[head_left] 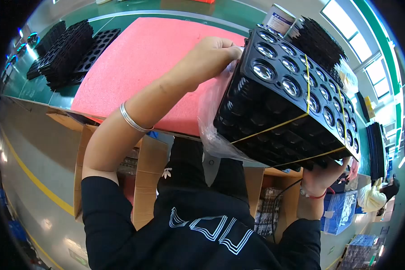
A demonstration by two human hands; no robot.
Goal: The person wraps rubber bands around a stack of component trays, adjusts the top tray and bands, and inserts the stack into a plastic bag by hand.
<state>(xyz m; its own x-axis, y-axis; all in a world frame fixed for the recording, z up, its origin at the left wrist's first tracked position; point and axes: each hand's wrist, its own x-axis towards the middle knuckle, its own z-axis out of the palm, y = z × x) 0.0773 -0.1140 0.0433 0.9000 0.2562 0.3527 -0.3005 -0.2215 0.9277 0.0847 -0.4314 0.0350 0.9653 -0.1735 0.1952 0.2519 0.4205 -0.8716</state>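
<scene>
A stack of black trays (265, 108) with round shiny parts in its top cups is bound with yellow bands and tilted over the table's right part. My right hand (321, 175) supports its lower right end from beneath, fingers partly hidden under the trays. At the stack's upper left corner, my left hand (218, 51) is closed on the edge of a clear plastic bag (211, 121), which hangs along the stack's left side. Beneath my left forearm lies a pink foam sheet (139, 67).
Black trays (67, 51) are piled at the table's left, and more (317, 42) at the back right beside a white can (279, 20). Open cardboard boxes (150, 180) stand below the table edge. A blue crate (339, 211) and another person (375, 195) are at the right.
</scene>
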